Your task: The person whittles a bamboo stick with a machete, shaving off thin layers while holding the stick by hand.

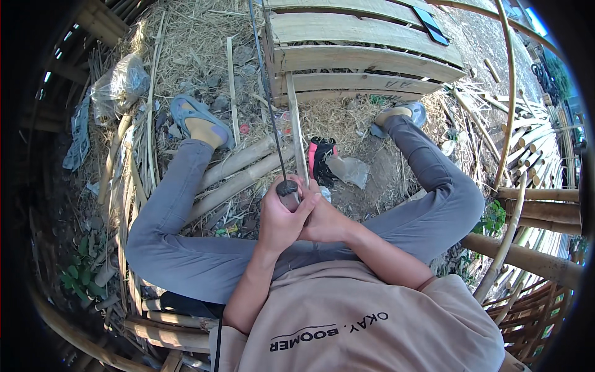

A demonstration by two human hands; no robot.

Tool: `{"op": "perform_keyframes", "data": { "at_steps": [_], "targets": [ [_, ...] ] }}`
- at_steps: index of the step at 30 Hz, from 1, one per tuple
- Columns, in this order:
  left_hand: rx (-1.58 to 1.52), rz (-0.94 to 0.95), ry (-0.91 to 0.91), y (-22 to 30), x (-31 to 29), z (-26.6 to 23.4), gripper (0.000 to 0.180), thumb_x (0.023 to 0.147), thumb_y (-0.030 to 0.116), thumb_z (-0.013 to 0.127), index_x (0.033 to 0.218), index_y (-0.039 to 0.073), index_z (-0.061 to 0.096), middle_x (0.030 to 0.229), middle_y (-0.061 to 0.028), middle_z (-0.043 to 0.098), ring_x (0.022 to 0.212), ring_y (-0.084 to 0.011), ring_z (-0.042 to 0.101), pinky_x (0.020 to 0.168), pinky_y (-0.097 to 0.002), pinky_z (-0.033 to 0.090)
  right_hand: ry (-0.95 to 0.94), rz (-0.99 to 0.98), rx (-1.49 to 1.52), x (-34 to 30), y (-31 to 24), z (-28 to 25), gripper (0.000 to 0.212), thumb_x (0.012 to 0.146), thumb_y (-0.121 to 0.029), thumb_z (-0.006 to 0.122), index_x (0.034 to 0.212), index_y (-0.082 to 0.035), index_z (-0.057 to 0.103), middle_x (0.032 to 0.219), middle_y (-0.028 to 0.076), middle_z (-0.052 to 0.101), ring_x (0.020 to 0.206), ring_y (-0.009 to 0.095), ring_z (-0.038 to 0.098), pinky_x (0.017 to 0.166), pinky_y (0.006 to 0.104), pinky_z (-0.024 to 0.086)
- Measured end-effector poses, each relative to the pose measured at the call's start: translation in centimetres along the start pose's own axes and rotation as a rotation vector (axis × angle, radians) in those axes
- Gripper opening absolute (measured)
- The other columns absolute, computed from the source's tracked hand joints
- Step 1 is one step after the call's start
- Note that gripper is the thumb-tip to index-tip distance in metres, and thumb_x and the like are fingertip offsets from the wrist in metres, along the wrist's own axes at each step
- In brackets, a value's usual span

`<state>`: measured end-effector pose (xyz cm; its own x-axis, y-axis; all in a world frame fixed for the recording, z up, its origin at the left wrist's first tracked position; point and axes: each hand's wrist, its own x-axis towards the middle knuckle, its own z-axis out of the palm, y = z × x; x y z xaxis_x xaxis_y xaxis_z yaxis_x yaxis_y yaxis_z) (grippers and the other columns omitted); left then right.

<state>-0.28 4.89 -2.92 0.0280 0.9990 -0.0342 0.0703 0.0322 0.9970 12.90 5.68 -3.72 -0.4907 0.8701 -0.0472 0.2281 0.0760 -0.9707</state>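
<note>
My two hands are together in front of my lap. My left hand is closed around a dark round-ended piece with a flat greyish part below it; its kind does not show clearly. A thin dark cord runs from the top of the view down to this piece. My right hand presses against the left, fingers closed around the near end of a bamboo strip. The strip stretches away to the wooden slatted crate. Both sets of fingertips are partly hidden.
A dark phone lies on the crate. Between my feet are a black and pink item, a clear plastic bag and bamboo poles. Cut bamboo is piled at right; another plastic bag is at left.
</note>
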Motion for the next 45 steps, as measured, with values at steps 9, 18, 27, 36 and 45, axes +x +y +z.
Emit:
{"op": "perform_keyframes", "data": {
  "at_steps": [9, 18, 27, 36, 45],
  "targets": [
    [0.035, 0.073, 0.071, -1.1, 0.0, -4.5, 0.024, 0.079, 0.005, 0.078, 0.078, 0.004, 0.054, 0.106, -0.0093, 0.063, 0.081, -0.0107, 0.058, 0.071, -0.028, 0.048, -0.14, 0.365, 0.978, -0.6, 0.7, -2.8, 0.07, 0.079, -0.014, 0.067, 0.143, -0.006, 0.039, 0.141, 0.01, 0.042, 0.124, 0.023, 0.048, 0.102, 0.0379, 0.041],
    [-0.475, -0.283, -0.058, -1.9, -1.1, -1.6, 0.024, 0.083, -0.007, 0.07, 0.1, -0.001, 0.054, 0.103, -0.01, 0.059, 0.098, -0.0224, 0.069, 0.079, -0.0342, 0.062, 0.006, 0.319, 0.739, 0.5, -0.5, -3.3, 0.064, 0.087, -0.018, 0.065, 0.143, -0.006, 0.037, 0.143, 0.015, 0.048, 0.128, 0.023, 0.049, 0.104, 0.0392, 0.04],
    [-0.257, -0.139, 0.04, -2.3, -1.0, -1.2, 0.018, 0.084, -0.012, 0.063, 0.096, -0.006, 0.052, 0.105, -0.0067, 0.046, 0.089, -0.022, 0.071, 0.067, -0.0297, 0.065, 0.424, 0.016, -0.514, -2.6, -8.3, -16.1, 0.041, 0.099, -0.034, 0.054, 0.112, 0.004, 0.063, 0.118, 0.018, 0.066, 0.114, 0.029, 0.061, 0.102, 0.0412, 0.044],
    [-0.207, -0.148, -0.007, -2.0, -0.9, -0.8, 0.017, 0.08, -0.016, 0.061, 0.077, -0.004, 0.05, 0.108, -0.0086, 0.046, 0.088, -0.0226, 0.071, 0.067, -0.0303, 0.064, 1.23, 0.925, -1.417, -25.3, -0.1, -51.5, 0.067, 0.099, -0.057, 0.031, 0.101, -0.003, 0.069, 0.106, 0.025, 0.067, 0.104, 0.043, 0.062, 0.09, 0.0513, 0.046],
    [-0.179, -0.09, -0.01, -2.3, -1.2, -0.9, 0.02, 0.081, -0.014, 0.061, 0.089, -0.001, 0.049, 0.107, -0.0069, 0.046, 0.092, -0.0243, 0.07, 0.067, -0.0323, 0.064, 0.874, 0.797, -1.618, -20.7, 4.7, -49.0, 0.032, 0.094, -0.02, 0.054, 0.125, -0.01, 0.053, 0.131, 0.022, 0.055, 0.116, 0.043, 0.055, 0.097, 0.0469, 0.046]
  ]
}}
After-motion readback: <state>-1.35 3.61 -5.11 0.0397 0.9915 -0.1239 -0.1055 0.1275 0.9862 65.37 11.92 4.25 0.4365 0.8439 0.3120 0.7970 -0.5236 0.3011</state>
